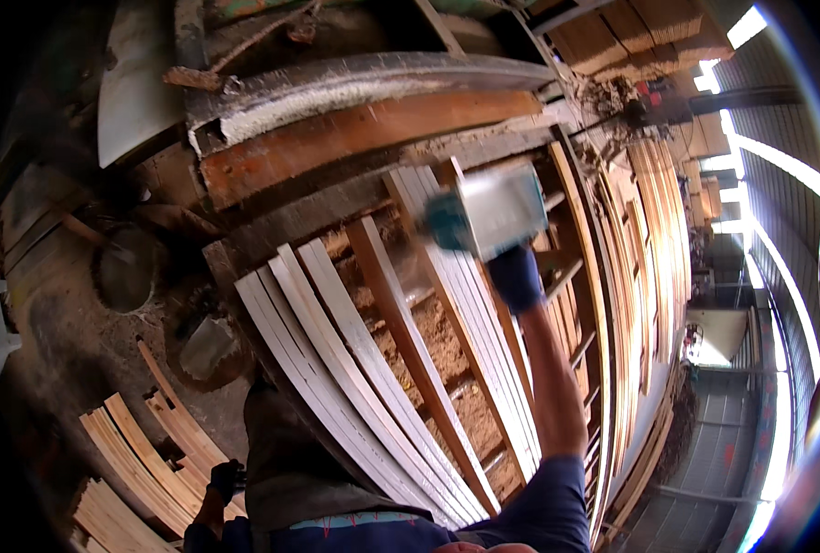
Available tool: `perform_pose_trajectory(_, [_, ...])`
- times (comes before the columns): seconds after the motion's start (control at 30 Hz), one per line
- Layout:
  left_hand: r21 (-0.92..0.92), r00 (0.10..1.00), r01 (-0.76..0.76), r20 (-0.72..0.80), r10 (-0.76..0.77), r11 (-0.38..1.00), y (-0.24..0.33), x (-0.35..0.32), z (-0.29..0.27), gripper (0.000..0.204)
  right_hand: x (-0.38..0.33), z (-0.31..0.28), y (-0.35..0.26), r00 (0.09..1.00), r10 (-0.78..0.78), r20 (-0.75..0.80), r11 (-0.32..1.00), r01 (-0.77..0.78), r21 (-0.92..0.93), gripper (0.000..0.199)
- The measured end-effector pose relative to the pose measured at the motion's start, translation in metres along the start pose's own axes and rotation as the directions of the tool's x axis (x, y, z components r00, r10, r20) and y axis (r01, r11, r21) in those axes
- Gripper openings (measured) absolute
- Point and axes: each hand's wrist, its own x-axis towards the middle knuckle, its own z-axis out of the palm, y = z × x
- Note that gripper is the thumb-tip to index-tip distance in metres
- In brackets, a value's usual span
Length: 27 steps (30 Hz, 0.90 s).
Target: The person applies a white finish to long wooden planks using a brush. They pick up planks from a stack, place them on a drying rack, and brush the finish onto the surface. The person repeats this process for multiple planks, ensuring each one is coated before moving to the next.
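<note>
My right hand, in a dark blue glove, stretches out over slatted boards, closed on a teal and white box-shaped hand tool. Motion smears the tool, so its exact kind cannot be made out. Beneath it lies a row of narrow pale wood strips, with wet-looking whitish upper faces. Nearer to me, another group of whitish strips rests on the same frame, and a bare brown slat separates the two. My left hand, dark-gloved, is low at the left beside stacked wood strips; its fingers look loosely apart.
A rust-orange steel beam crosses behind the strips, below a white-crusted metal edge. Long planks are piled at the right. Two round containers stand on the left floor. Sawdust shows between the slats.
</note>
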Motion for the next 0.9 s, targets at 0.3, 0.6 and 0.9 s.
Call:
perform_pose_trajectory(0.3, [-0.199,0.992,-0.121,-0.046,0.114,0.973,-0.001,-0.002,-0.009,0.05,0.113,0.007,-0.016,0.979,-0.121,-0.166,0.975,0.148,0.166,0.039])
perform_pose_trajectory(0.6, [0.3,0.928,-0.281,0.327,0.179,0.912,-0.047,0.045,-0.002,0.054,-0.11,-0.039,0.079,0.871,0.303,0.386,0.847,-0.432,0.309,0.027])
perform_pose_trajectory(0.9, [0.521,0.828,-0.56,0.348,0.44,0.644,0.019,-0.192,0.14,0.043,-0.436,-0.093,0.171,0.898,0.412,0.156,0.892,-0.432,0.134,0.026])
